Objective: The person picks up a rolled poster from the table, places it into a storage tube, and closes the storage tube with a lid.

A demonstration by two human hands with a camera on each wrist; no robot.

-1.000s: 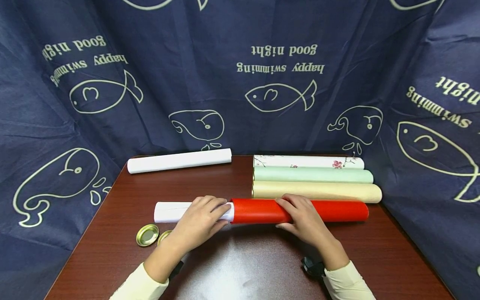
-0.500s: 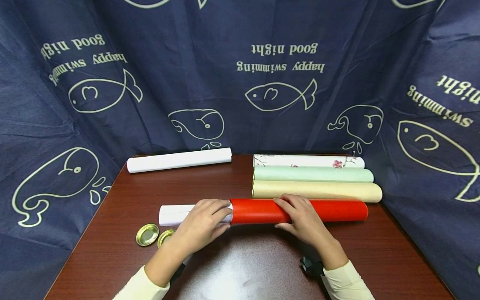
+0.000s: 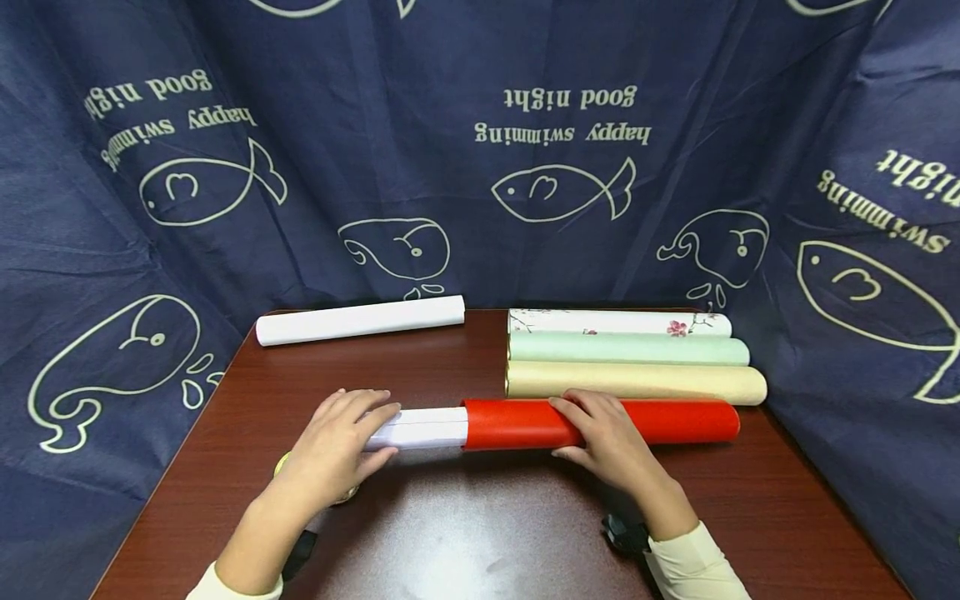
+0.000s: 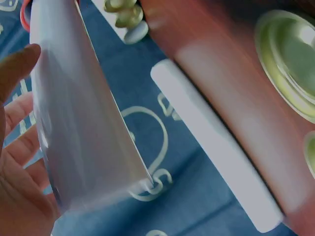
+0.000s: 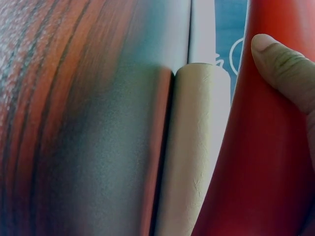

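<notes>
A rolled sheet of white paper (image 3: 429, 428) lies in line with a red tube (image 3: 513, 423), its right end inside the tube's left opening. My left hand (image 3: 328, 454) holds the roll near its outer end. In the left wrist view the thumb is on one side of the roll (image 4: 83, 118) and the fingers are behind it. My right hand (image 3: 611, 437) grips the red tube around its middle. In the right wrist view the thumb presses along the red surface (image 5: 266, 137). Gold metal lids (image 4: 290, 64) lie by the left hand, mostly hidden by it in the head view.
Behind the red tube lie a tan tube (image 3: 637, 383), a mint green tube (image 3: 630, 348) and a white floral tube (image 3: 600, 322), side by side. Another white paper roll (image 3: 360, 321) rests at the table's back left. A navy printed cloth (image 3: 420, 167) encloses the brown table (image 3: 225, 500).
The white roll first slid slightly right into the red tube. My left hand then moved left along it, exposing more paper beside the tube and covering much of the lids. The right hand stayed put.
</notes>
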